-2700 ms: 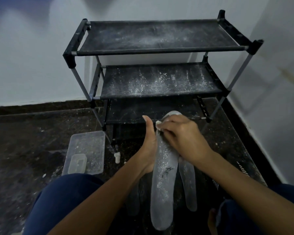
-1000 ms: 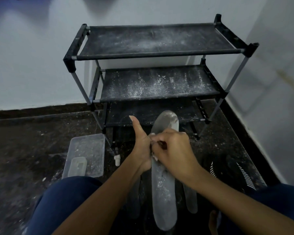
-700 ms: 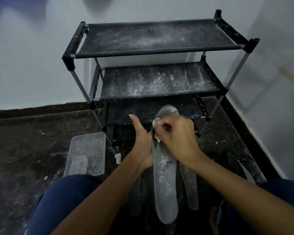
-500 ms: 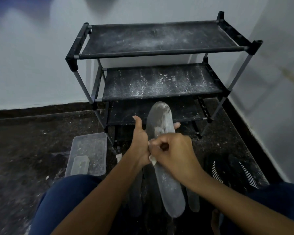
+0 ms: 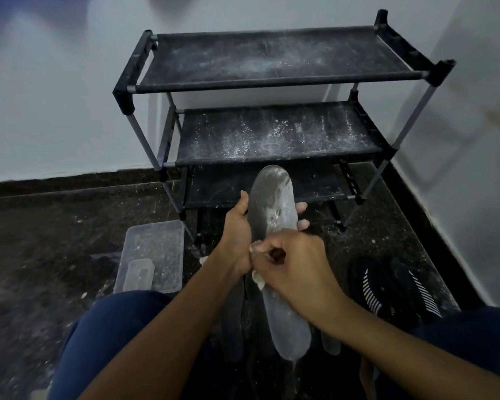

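A long grey shoe insole (image 5: 274, 215), dusted with white powder, is held up in front of me. My left hand (image 5: 238, 235) grips it from behind, thumb on its left edge and fingertips showing past its right edge. My right hand (image 5: 292, 267) lies across the insole's middle, fingers curled around a small white wad (image 5: 257, 280) pressed to the surface. Other grey insoles (image 5: 233, 321) lie on the floor below, partly hidden by my arms.
A black three-tier rack (image 5: 272, 134), powder-dusted, stands against the white wall. A clear plastic tub (image 5: 153, 255) with a small lid inside sits on the dark floor at left. Black shoes with white stripes (image 5: 387, 287) lie at right. My blue-clad knees fill the bottom.
The right hand has rubbed back and forth along the insole and now sits lower, toward me. The insole's upper end is more exposed and my left fingers show behind it.
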Tool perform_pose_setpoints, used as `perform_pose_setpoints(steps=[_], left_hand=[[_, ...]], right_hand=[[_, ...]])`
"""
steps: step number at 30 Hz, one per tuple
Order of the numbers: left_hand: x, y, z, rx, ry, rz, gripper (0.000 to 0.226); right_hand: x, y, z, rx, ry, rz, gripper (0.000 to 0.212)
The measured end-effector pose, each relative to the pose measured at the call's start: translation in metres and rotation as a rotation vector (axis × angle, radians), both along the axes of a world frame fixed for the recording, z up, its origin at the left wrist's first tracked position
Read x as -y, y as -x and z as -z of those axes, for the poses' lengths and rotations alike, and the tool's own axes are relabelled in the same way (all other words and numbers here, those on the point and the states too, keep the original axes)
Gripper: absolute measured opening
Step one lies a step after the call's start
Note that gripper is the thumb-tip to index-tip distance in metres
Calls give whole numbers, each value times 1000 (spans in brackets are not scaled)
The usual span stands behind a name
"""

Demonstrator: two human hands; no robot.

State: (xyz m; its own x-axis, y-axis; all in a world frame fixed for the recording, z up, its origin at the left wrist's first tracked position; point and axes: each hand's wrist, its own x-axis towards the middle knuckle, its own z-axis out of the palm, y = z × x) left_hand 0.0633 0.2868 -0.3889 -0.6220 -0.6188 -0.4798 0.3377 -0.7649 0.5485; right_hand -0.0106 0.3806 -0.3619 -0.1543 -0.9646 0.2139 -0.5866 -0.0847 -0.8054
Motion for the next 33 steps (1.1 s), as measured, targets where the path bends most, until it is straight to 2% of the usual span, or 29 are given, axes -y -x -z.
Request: perform_pose_setpoints(steps=[10, 15, 18, 23, 25, 29, 33], left_hand=[[-3, 6, 3, 139, 79, 5, 70], [-1, 5, 4, 85, 42, -2, 85], [-2, 7, 6, 104, 85, -15, 81], [-8, 12, 4, 41, 91, -23, 74], [-8, 13, 6, 40, 100, -5, 75], [-6, 10, 8, 87, 118, 6, 81], [-8, 12, 6, 30, 105, 11, 77]], right_hand=[[37, 22, 0, -260, 97, 115, 8], [18, 11, 6, -192, 27, 40, 11], [26, 21, 3, -279, 70, 29, 11], [50, 45, -5, -436, 182, 163, 5], [45, 43, -5, -445, 168, 163, 6], [26, 27, 3, -405, 11, 44, 15], [39, 42, 1, -415, 120, 113, 9]])
